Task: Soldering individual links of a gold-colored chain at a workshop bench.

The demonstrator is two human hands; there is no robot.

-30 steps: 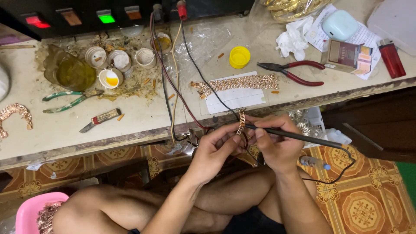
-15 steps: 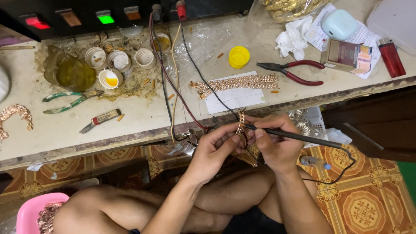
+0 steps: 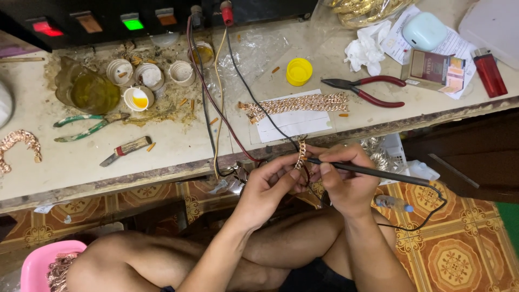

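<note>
Below bench edge (image 3: 162, 176), two hands: left (image 3: 267, 186) pinches one chain piece (image 3: 300, 154), right (image 3: 346, 181) grips apparently one soldering pen (image 3: 378, 174).

Almost no change, right hand (image 3: 346, 181) w/ black probe (image 3: 373, 173) shifted barely.

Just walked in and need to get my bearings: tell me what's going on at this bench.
A person sits cross-legged below a low workbench. The left hand pinches a short piece of copper-coloured chain upright, and the right hand holds a dark pen-like wired tool with its tip at the chain. On the bench lie a longer length of chain on white paper, red-handled pliers, green-handled pliers, a yellow cap and several small pots.
</note>
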